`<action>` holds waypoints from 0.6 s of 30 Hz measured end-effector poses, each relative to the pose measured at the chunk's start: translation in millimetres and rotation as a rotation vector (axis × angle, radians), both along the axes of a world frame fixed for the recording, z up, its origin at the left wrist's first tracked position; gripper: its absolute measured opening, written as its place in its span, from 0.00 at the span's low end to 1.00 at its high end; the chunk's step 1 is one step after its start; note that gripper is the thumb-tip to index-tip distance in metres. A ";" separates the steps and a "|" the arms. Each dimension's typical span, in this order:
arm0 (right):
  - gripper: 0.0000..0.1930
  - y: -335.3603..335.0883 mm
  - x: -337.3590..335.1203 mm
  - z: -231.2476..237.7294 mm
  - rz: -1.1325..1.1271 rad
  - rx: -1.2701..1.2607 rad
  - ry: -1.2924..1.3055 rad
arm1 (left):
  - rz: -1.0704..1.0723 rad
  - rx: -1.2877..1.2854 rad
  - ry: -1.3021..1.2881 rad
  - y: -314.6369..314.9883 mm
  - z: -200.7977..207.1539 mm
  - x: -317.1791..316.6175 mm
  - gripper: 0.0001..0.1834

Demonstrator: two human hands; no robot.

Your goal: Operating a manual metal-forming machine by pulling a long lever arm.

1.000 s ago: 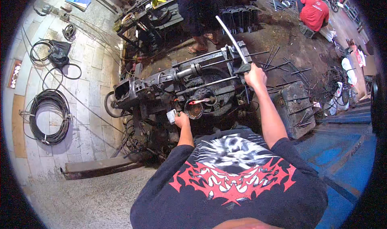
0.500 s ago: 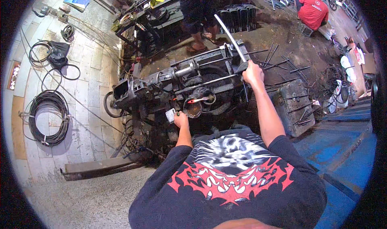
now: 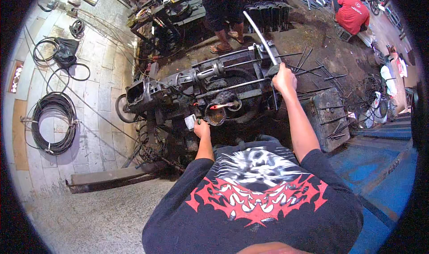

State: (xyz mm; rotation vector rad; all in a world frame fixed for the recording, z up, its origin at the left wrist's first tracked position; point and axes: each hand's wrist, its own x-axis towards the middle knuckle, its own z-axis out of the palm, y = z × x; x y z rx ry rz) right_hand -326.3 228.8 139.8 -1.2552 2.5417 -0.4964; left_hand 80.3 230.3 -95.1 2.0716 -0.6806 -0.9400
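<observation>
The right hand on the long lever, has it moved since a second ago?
No. The right hand still grips the lever at the machine's right end.

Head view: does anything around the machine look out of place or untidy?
Yes. Thin metal rods lie scattered at odd angles on the dirty floor right of the machine, beyond the right hand on the lever.

Cable coil (image 3: 52, 122) left of machine (image 3: 210, 91); block (image 3: 328, 115) right.
</observation>
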 end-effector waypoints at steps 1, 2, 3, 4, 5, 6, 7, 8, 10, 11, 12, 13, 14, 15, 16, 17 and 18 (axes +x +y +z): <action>0.18 0.2 -0.2 -0.4 -0.001 -0.010 0.011 | -0.004 0.001 0.003 1.0 -0.4 0.6 0.22; 0.18 0.5 -0.4 -0.5 0.008 -0.009 0.009 | -0.008 0.002 0.006 2.1 -1.0 1.5 0.22; 0.19 0.7 -1.0 -0.2 0.010 -0.009 0.012 | -0.025 0.004 -0.004 2.8 -1.7 2.3 0.22; 0.20 0.8 -1.5 0.3 0.008 -0.009 0.018 | -0.043 0.007 -0.014 3.1 -2.4 3.1 0.22; 0.21 0.8 -2.0 1.0 0.008 0.003 0.012 | -0.063 0.035 -0.035 3.6 -3.4 3.6 0.22; 0.22 0.7 -2.2 1.8 0.006 0.015 0.007 | -0.062 0.007 -0.024 4.7 -4.3 4.0 0.22; 0.23 0.6 -2.2 2.6 0.007 0.022 0.003 | -0.062 0.006 -0.024 5.6 -5.1 4.3 0.22; 0.23 0.6 -1.9 3.4 0.004 0.028 0.000 | -0.063 0.034 -0.024 7.1 -5.7 4.6 0.22; 0.23 1.1 -0.9 4.8 -0.001 0.029 -0.006 | -0.060 0.009 0.023 9.4 -6.5 5.7 0.22; 0.23 1.4 -0.3 5.5 0.000 0.028 -0.007 | -0.061 0.010 0.046 10.0 -6.6 6.3 0.22; 0.23 2.0 0.2 6.0 -0.002 0.030 -0.010 | -0.073 0.014 0.029 10.4 -6.8 6.9 0.22; 0.24 2.4 0.6 6.5 -0.003 0.025 -0.011 | -0.086 0.017 0.012 10.3 -6.6 7.5 0.22; 0.24 2.8 0.9 6.8 -0.004 0.027 -0.020 | -0.099 0.047 -0.018 9.8 -6.5 8.1 0.22; 0.24 3.3 0.9 7.0 -0.004 0.023 -0.028 | -0.106 0.027 -0.040 9.3 -6.2 8.5 0.22; 0.24 3.1 1.0 7.1 -0.008 0.016 -0.032 | -0.112 0.035 -0.075 8.6 -5.7 8.8 0.22; 0.24 2.9 0.8 7.0 -0.007 0.020 -0.037 | -0.120 0.088 -0.126 8.5 -5.2 9.0 0.22; 0.24 2.4 0.7 6.8 -0.010 0.022 -0.039 | -0.103 0.092 -0.110 9.4 -4.5 9.3 0.21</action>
